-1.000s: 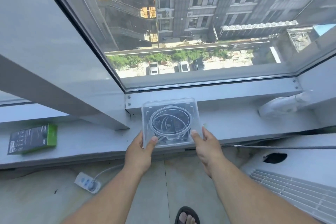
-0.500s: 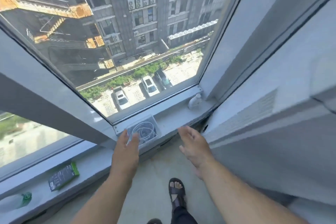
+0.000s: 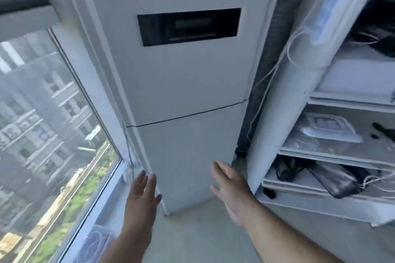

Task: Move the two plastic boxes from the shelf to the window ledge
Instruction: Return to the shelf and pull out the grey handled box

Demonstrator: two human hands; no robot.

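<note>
**Desk:** What does the frame show, and where does the job stand?

**Photographer:** A person faces a tall white air-conditioning unit [image 3: 188, 92] standing in a corner. To the unit's left, low in the frame, a clear plastic box [image 3: 97, 241] holding a coiled cable lies on the window ledge [image 3: 111, 203], tight against the glass. That one reads as delivered.

**Desk:** And the hands?

**Photographer:** Both are empty. The left hand [image 3: 142, 196] hangs in front of the unit's lower left corner, fingers spread and flat. The right hand [image 3: 229, 188] is in front of the unit's lower right edge, palm wide, fingers loose, gripping nothing.

**Desk:** The second box?

**Photographer:** To the unit's right stands an open shelf [image 3: 333, 153]. On its middle level lies what appears to be a clear plastic container [image 3: 329, 128], blurred but untouched. Dark items sit on the level below.

**Desk:** So halfway?

**Photographer:** By my reading, yes: one box down, one to fetch and set on the ledge.
</note>
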